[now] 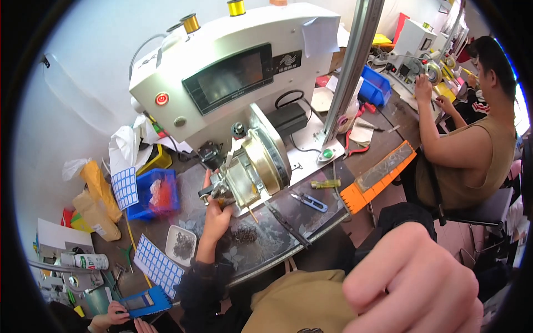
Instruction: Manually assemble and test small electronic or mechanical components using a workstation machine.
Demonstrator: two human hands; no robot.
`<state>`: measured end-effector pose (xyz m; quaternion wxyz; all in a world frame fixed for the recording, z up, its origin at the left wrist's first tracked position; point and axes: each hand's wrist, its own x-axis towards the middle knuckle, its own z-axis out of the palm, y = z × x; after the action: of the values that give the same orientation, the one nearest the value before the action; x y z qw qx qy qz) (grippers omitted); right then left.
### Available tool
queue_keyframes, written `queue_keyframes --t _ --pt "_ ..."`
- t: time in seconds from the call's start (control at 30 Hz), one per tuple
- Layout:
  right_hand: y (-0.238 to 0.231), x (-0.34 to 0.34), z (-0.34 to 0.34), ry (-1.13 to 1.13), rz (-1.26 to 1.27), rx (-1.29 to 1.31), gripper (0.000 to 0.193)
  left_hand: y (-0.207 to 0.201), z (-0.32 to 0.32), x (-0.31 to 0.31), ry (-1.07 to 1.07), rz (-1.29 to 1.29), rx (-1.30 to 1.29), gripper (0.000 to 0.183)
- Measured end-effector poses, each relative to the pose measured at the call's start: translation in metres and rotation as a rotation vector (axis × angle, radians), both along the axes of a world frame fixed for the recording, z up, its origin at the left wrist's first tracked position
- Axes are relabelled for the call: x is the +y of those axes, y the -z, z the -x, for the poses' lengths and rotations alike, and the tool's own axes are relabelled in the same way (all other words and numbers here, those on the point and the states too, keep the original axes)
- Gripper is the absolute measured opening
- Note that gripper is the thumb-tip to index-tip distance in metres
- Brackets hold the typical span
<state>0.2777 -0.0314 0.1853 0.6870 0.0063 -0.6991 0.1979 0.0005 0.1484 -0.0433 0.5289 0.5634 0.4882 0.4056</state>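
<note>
A white winding machine (233,61) with a dark screen (230,77) and a round brass-coloured drum (261,161) stands before me. My left hand (215,222) reaches to the metal fitting left of the drum, its fingers closed there; what they hold is hidden. Close to the camera my right hand (416,283) is curled into a fist, and anything inside it cannot be seen. Beside my left wrist lies a heap of small dark wire pieces (244,234). A white dish (181,244) of similar fine pieces sits to its left.
Blue snips (309,202), dark tweezers (287,223) and a yellowish tool handle (326,183) lie right of the drum. An orange strip tray (378,176) overhangs the table edge. A blue bin (152,194) stands left. People sit at right (466,133) and lower left (116,313).
</note>
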Motion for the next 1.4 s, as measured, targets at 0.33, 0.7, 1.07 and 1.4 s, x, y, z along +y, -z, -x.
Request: queue_keyframes --t 0.33,0.7,1.07,1.4 --pt "-0.052 0.077 0.019 -0.003 0.01 -0.232 0.023 0.026 0.004 -0.007 -0.044 -0.233 0.249 0.056" --pt "-0.027 0.157 -0.097 0.662 0.324 -0.257 0.03 -0.002 -0.01 -0.008 -0.001 -0.251 0.251 0.041" --pt "-0.081 0.262 -0.164 1.148 0.27 -0.021 0.034 -0.015 -0.012 -0.015 -0.025 -0.138 0.373 0.035" --pt "-0.083 0.25 -0.174 1.134 0.05 0.187 0.013 0.008 -0.009 0.0 0.022 -0.309 0.039 0.096"
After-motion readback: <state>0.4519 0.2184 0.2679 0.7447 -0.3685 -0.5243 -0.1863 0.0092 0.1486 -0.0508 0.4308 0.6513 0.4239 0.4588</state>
